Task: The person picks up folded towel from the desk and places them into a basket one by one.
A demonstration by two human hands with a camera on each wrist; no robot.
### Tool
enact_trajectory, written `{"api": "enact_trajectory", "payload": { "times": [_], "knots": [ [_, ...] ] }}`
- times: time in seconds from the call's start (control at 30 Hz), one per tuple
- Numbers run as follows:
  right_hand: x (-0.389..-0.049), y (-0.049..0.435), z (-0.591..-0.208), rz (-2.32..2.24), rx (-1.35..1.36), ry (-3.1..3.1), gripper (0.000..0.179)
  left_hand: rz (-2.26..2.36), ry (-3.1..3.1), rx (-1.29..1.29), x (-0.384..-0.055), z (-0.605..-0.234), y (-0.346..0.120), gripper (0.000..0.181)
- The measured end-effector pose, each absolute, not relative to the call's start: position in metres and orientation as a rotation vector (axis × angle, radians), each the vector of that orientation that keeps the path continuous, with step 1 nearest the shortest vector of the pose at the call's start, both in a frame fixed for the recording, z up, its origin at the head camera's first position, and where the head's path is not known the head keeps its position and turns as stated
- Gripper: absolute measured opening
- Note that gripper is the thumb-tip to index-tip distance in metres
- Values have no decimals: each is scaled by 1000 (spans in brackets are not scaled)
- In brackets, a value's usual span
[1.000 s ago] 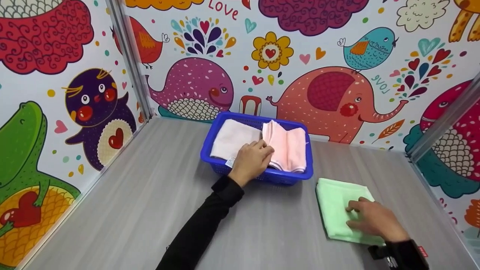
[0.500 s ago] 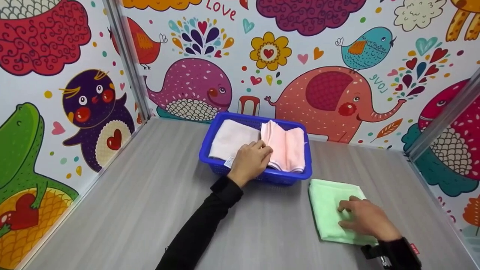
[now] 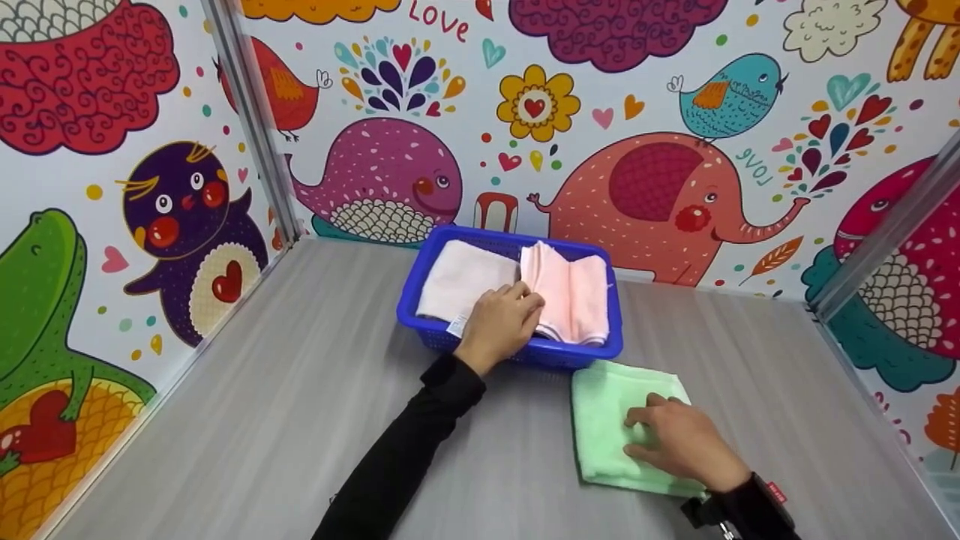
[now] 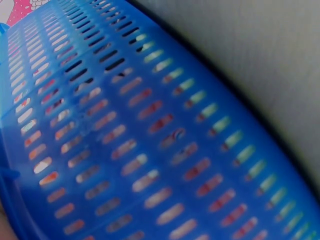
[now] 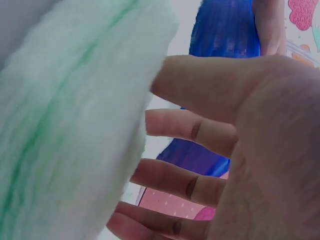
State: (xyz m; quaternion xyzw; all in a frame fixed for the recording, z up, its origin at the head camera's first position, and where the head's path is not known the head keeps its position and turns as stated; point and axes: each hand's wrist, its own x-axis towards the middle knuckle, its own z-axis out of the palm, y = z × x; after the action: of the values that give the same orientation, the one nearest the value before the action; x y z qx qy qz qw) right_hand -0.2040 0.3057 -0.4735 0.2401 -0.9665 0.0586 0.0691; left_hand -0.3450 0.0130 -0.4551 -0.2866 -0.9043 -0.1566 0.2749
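Note:
In the head view, a blue plastic basket (image 3: 420, 319) holds a folded white towel (image 3: 465, 277) on its left and a folded pink towel (image 3: 574, 296) on its right. My left hand (image 3: 501, 322) reaches over the near rim, fingers bent down where the two towels meet; I cannot tell what its hidden fingertips grip. A folded light-green towel (image 3: 607, 427) lies on the table, its far corner right at the basket's near right corner. On top of it my right hand (image 3: 679, 439) presses with spread fingertips. The right wrist view shows fingers (image 5: 172, 177) fairly straight against the green towel (image 5: 75, 120).
A grey wood-grain table (image 3: 285, 405) carries everything. Behind the basket stands a white back panel (image 3: 480, 82) printed with cartoon animals, and side panels with metal corner posts (image 3: 259, 120) close off left and right. Slotted basket wall (image 4: 135, 145) fills most of the left wrist view.
My right hand and the green towel under it have slid left across the table, up to the basket's corner. The left hand, the basket and its towels have stayed put.

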Motion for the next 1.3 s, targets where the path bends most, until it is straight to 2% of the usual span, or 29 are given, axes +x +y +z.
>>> {"api": "enact_trajectory", "payload": {
  "times": [0.33, 0.73, 0.9, 1.3],
  "knots": [
    [-201, 297, -474, 184, 746, -2900, 28, -420, -2446, -769, -345, -455, 13, 24],
    [-196, 278, -481, 321, 941, -2803, 24, -276, -2356, -717, -341, -453, 14, 19],
    [-193, 269, -483, 371, 981, -2822, 24, -221, -2281, -688, -332, -446, 21, 21],
    [-190, 253, -492, 421, 1038, -2797, 36, -284, -2271, -867, -300, -431, 29, 17]
  ]
}}
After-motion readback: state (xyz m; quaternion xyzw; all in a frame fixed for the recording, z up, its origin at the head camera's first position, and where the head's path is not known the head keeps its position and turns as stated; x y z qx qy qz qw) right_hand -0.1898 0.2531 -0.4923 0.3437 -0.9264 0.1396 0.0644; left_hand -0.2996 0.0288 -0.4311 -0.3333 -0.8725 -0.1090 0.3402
